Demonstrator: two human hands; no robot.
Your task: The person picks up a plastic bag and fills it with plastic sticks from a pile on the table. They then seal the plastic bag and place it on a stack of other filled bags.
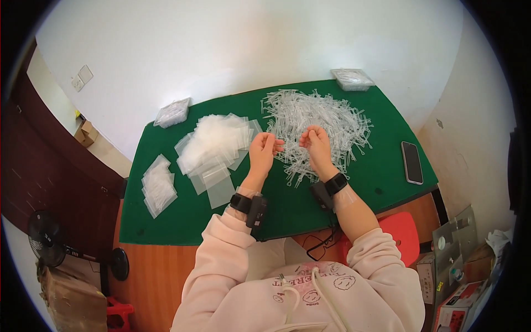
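A green table (287, 218) stands against a white wall (238, 50), with a red stool (402, 238) by its near right edge. A heap of clear plastic pieces (326, 113), slim with looped ends, covers the table's far middle. To its left lies a spread of transparent bags (215, 141), with a smaller stack of bags (159, 191) farther left. 2 boxes rest near the far edge: a left box (172, 113) and a right box (353, 80). A phone (411, 162) lies at the right. The left hand (264, 149) is between the bags and the heap; the right hand (317, 148) is over the heap's near side. The 2 hands are apart, fingers curled; I cannot tell whether either pinches a clear piece.
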